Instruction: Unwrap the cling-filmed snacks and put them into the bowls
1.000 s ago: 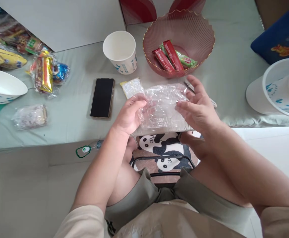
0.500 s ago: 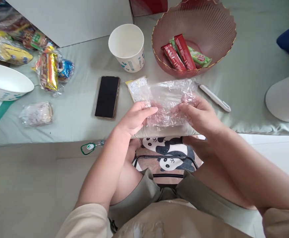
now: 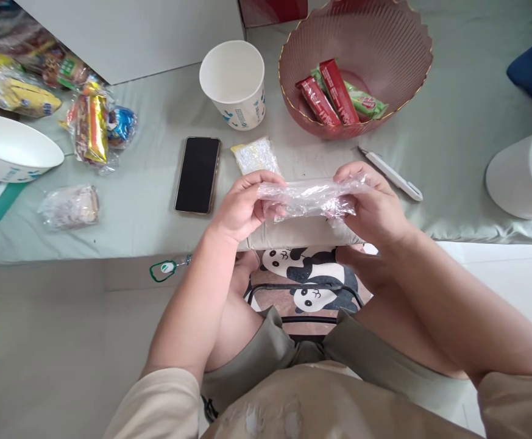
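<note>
A clear plastic bag (image 3: 309, 196), folded into a narrow crinkled band, is stretched between my two hands above the cloth's front edge. My left hand (image 3: 247, 204) pinches its left end. My right hand (image 3: 375, 204) grips the other end, its fingers curled around the plastic. Just beyond my left hand lies a small wrapped packet (image 3: 256, 157), silvery with a yellow edge. A white utility knife (image 3: 393, 175) rests behind my right hand, its blade end toward the bowl. To the left of my left hand a phone (image 3: 197, 175) lies dark screen up.
A pink ribbed bowl (image 3: 398, 55) holds red and green snack packets. Beside it stands a white paper tub (image 3: 233, 76); another white tub (image 3: 512, 177) is at far right. Packaged snacks (image 3: 92, 128), a small packet (image 3: 71, 207) and a tilted white tub (image 3: 16, 152) lie left.
The bag, spread wide before, is now folded into a narrow strip. Both hands have moved slightly away from my body, and the silvery packet shows more fully.
</note>
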The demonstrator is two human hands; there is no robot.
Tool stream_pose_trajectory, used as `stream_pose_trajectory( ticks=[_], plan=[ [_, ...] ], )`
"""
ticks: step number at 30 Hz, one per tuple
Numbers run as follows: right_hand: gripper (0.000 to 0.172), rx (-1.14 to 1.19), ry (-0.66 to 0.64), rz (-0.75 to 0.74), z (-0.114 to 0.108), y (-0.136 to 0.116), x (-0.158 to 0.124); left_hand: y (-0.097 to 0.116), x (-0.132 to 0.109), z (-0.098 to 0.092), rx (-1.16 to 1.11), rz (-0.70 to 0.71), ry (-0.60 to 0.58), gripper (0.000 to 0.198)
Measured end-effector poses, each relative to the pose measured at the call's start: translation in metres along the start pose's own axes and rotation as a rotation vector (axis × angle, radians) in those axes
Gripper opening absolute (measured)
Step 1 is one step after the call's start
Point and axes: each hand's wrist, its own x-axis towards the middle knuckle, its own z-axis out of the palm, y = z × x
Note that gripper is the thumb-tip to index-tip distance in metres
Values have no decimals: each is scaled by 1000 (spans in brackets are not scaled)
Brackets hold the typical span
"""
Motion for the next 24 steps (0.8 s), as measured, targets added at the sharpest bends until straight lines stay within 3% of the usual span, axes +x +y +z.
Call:
stream_pose_trajectory(
  ticks=[4, 7, 9, 12, 14, 17, 19, 21, 24],
  plan=[
    [27, -52, -42, -15, -2, -3, 2, 1, 2, -7, -23, -9, -24, 20],
    [41, -93, -44, 12, -6, -2, 2, 1, 2, -10, 13, -43, -3, 37],
    [45, -165, -33, -11, -7, -1, 1, 0, 1, -9, 75, -15, 25, 39],
    [29, -291, -31, -25, -6, 1, 0, -3, -2, -7, 171, 75, 56, 24],
    [24, -281, -45, -5, -6, 3, 0, -6, -2, -6, 212, 138, 90, 27],
    [48, -206, -58, -14, -9, 7, 2, -7, -1, -6, 219, 234, 152, 31],
    [55, -201, -55, -31, -15, 8, 4, -7, 0, -8, 201, 276, 185, 33],
    [46, -203, 17, -74, -21, 6, 6, -5, -1, -9, 189, 286, 179, 33],
    [24, -131, 121, -125, -26, -1, 7, -3, -5, -7, 235, 254, 41, 33]
  ],
)
